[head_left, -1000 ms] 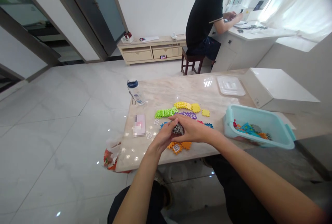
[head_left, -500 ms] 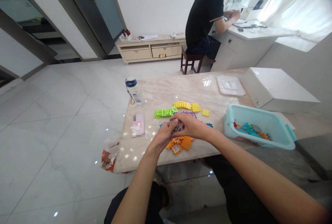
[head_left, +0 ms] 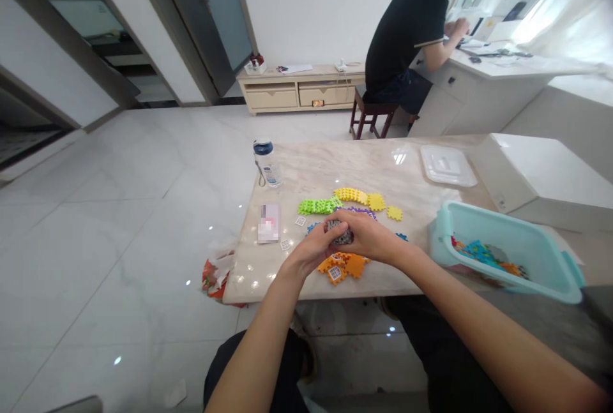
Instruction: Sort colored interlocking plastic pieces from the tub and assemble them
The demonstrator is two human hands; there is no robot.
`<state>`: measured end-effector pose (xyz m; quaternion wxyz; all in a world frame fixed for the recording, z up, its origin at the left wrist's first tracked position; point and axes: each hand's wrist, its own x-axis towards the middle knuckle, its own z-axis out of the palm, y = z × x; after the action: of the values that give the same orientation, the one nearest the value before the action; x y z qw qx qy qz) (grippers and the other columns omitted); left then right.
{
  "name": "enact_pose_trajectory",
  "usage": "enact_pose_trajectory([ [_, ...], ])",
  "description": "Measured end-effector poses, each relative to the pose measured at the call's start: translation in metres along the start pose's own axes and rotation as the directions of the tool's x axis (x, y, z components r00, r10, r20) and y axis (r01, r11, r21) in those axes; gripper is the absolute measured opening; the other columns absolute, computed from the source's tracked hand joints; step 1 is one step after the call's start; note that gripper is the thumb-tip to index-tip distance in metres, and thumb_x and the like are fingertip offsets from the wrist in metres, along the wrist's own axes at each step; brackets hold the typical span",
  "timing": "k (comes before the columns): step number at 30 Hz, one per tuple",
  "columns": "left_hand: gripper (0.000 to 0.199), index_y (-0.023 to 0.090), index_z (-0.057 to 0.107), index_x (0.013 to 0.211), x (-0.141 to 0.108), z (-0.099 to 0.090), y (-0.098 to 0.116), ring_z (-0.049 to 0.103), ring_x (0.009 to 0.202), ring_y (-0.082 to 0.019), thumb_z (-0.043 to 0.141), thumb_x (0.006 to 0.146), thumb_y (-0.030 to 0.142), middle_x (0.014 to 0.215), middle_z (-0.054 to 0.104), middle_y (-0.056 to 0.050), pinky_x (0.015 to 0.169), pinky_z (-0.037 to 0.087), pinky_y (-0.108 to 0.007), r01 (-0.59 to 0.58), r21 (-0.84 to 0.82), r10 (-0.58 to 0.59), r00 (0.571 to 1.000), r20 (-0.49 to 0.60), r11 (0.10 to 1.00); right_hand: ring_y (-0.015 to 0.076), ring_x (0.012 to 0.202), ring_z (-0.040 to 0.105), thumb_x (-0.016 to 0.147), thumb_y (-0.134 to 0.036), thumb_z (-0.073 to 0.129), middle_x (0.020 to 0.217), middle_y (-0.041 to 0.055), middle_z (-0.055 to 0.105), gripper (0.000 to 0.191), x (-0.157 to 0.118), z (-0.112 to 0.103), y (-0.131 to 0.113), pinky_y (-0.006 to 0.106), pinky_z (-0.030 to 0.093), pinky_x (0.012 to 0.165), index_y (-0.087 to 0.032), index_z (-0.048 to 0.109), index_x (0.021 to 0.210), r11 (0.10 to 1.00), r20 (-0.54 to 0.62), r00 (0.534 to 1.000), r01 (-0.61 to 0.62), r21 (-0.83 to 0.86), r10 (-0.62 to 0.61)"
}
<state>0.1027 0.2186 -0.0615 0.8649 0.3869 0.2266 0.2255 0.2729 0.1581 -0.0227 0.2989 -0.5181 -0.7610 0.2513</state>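
Observation:
Over the near part of the table, both hands are closed around a stack of grey toothed plastic tiles. My left hand grips it from the left, with the thumb across its front. From the right, my right hand wraps the stack, fingers over its top. Behind my hands lie a row of green tiles, a row of yellow tiles and purple tiles, partly hidden. Orange tiles lie in front, just below my hands. Blue tiles show on either side.
A turquoise bin with mixed coloured pieces stands at right. Behind it are a clear lid and a white box. A water bottle and a pink packet are at left. A person sits beyond the table.
The whole view has shifted, so the table things appear further right. Both hands still hold the grey stack; a bit of red beside it no longer shows.

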Motion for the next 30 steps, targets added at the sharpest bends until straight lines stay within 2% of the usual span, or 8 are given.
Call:
enact_pose_trajectory([
  [5,0.062,0.012,0.081,0.116,0.003,-0.008,-0.002,0.076,0.106,-0.031,0.100,0.074,0.052,0.103,0.081,-0.015,0.089,0.058,-0.036,0.018,0.070,-0.016,0.999,-0.033,0.997,0.0296,0.128,0.069,0.086,-0.033,0.091,0.142,0.0130,0.070,0.068,-0.004,0.007,0.007,0.045,0.055,0.109,-0.024,0.061,0.146,0.999,-0.049,0.999,-0.008,0.040,0.010],
  [7,0.060,0.011,0.082,0.113,0.002,-0.010,-0.001,0.076,0.102,-0.030,0.098,0.075,0.055,0.101,0.081,-0.015,0.084,0.057,-0.034,0.034,0.107,-0.029,0.999,-0.044,0.994,0.0288,0.122,0.071,0.085,-0.038,0.092,0.140,0.0132,0.071,0.073,-0.004,0.007,0.009,0.044,0.056,0.105,-0.023,0.060,0.148,0.997,-0.050,0.998,-0.041,0.063,0.044],
  [10,0.056,0.012,0.082,0.108,0.000,-0.009,0.002,0.076,0.098,-0.026,0.098,0.075,0.055,0.101,0.081,-0.014,0.084,0.057,-0.032,0.045,0.121,-0.042,0.999,-0.031,0.992,0.0244,0.106,0.074,0.087,-0.043,0.091,0.126,0.0100,0.076,0.064,-0.004,0.003,0.007,0.037,0.057,0.093,-0.022,0.065,0.142,0.995,-0.015,0.998,-0.065,0.073,0.066],
  [12,0.054,0.013,0.082,0.107,-0.002,-0.008,0.003,0.075,0.096,-0.025,0.099,0.075,0.054,0.100,0.081,-0.013,0.085,0.058,-0.032,0.053,0.107,-0.051,0.998,-0.020,0.993,0.0230,0.103,0.073,0.089,-0.042,0.090,0.122,0.0082,0.077,0.055,-0.003,0.001,0.004,0.035,0.056,0.089,-0.022,0.068,0.135,0.996,-0.009,0.998,-0.063,0.059,0.064],
  [20,0.055,0.013,0.083,0.104,0.000,-0.007,0.005,0.073,0.093,-0.023,0.095,0.078,0.059,0.101,0.080,-0.011,0.086,0.058,-0.033,0.018,0.055,-0.015,0.998,-0.054,0.998,0.0245,0.100,0.072,0.082,-0.036,0.093,0.111,0.0077,0.078,0.046,0.000,0.001,0.006,0.035,0.053,0.090,-0.019,0.071,0.119,0.996,-0.103,0.991,-0.086,0.010,0.087],
  [22,0.053,0.012,0.083,0.102,0.001,-0.008,0.004,0.073,0.093,-0.023,0.096,0.078,0.057,0.098,0.080,-0.011,0.087,0.058,-0.033,0.029,0.070,-0.026,0.999,-0.038,0.997,0.0241,0.100,0.072,0.083,-0.035,0.092,0.111,0.0074,0.077,0.046,-0.001,0.002,0.008,0.034,0.053,0.089,-0.020,0.071,0.120,0.996,-0.099,0.991,-0.091,0.013,0.092],
  [26,0.054,0.011,0.082,0.094,0.004,-0.014,0.000,0.070,0.083,-0.018,0.099,0.073,0.057,0.092,0.079,-0.009,0.078,0.055,-0.029,0.042,0.083,-0.036,0.997,-0.072,0.996,0.0261,0.112,0.072,0.084,-0.038,0.092,0.123,0.0095,0.076,0.056,-0.002,0.004,0.008,0.036,0.054,0.096,-0.021,0.067,0.132,0.999,-0.072,0.996,-0.046,0.023,0.048],
  [30,0.053,0.012,0.082,0.103,0.004,-0.016,0.000,0.072,0.087,-0.020,0.098,0.076,0.054,0.101,0.080,-0.010,0.080,0.056,-0.031,0.027,0.066,-0.022,0.997,-0.073,0.997,0.0266,0.111,0.073,0.085,-0.038,0.092,0.123,0.0094,0.077,0.054,0.000,0.002,0.007,0.037,0.053,0.096,-0.021,0.069,0.131,0.999,-0.080,0.995,-0.051,0.005,0.051],
])
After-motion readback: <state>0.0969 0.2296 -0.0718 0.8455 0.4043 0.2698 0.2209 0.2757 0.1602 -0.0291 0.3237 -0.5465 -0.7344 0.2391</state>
